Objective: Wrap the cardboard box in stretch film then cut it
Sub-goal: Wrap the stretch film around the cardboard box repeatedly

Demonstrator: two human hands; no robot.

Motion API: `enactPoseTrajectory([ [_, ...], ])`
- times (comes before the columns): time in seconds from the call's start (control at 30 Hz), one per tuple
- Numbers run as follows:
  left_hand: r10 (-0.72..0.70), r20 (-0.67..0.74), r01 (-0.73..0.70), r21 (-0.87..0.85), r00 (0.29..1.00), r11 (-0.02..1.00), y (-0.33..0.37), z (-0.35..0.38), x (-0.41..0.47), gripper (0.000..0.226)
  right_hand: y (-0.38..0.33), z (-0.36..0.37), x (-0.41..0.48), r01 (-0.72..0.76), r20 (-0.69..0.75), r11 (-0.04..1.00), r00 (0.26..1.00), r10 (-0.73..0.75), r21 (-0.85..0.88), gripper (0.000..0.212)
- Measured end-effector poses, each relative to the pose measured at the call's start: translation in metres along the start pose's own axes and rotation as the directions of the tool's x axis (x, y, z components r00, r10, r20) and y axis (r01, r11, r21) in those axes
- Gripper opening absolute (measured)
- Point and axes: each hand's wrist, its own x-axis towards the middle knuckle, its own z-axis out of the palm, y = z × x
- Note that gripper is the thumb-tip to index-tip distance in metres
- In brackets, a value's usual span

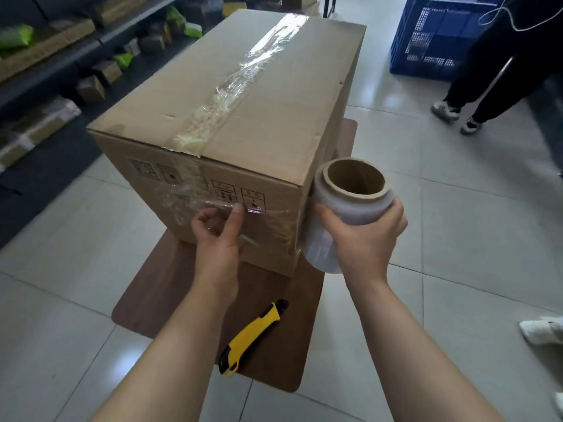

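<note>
**Cardboard box: film tail barely anchored, first wrap at risk**

Large brown cardboard box (231, 126), top seam taped with clear tape, sits at the centre of the head view on a small dark wood-look table (170, 287). The near face carries printed handling symbols and a crinkled strip of clear stretch film (268, 213) running toward the 3 o'clock corner.

Risks from here, as I judge them:
- The film tail looks pinned by one hand only. If that hand lifts before the roll gets round the corner, the tail peels off and the wrap must restart.
- Too hard a pull on the roll could slide the box on the table, or neck the film into a rope. It's already bunched near the corner.
- The roll is held by its body, not the core, so it may not spin freely; expect jerky payout.
- The yellow-and-black utility knife (253, 336) lies near the table's edge at 6 o'clock, under the forearms. A sleeve or elbow could knock it off. I cannot tell whether the blade is out.

Pose:
- Left hand (217, 236) is at roughly 7 o'clock of the box face, thumb tip pressed flat on the film, other fingers loosely curled against the cardboard.
- Right hand (365, 236) is at the box's 4 o'clock corner, fingers wrapped round the white roll of stretch film on a brown cardboard core (350, 214), core opening up, roll tight beside the corner edge.
</note>
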Motion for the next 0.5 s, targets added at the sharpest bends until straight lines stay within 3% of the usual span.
enactPoseTrajectory([
  [0.1, -0.003, 0.012, 0.004, -0.020, 1.000, 1.000, -0.002, 0.000, 0.000, 0.027, 0.001, -0.011, 0.001, 0.000, 0.099, 0.994, 0.995, -0.010, 0.106, 0.089],
  [0.3, -0.017, 0.038, 0.019, -0.045, 0.999, 0.999, -0.002, 0.000, -0.001, 0.025, 0.003, -0.018, 0.011, 0.051, 0.173, 0.999, 0.984, -0.048, -0.017, 0.104],
  [0.5, -0.043, 0.026, 0.043, -0.027, 0.999, 0.999, 0.000, 0.001, -0.002, 0.026, -0.002, -0.022, 0.015, 0.112, 0.170, 0.994, 0.979, -0.110, -0.003, 0.084],
])
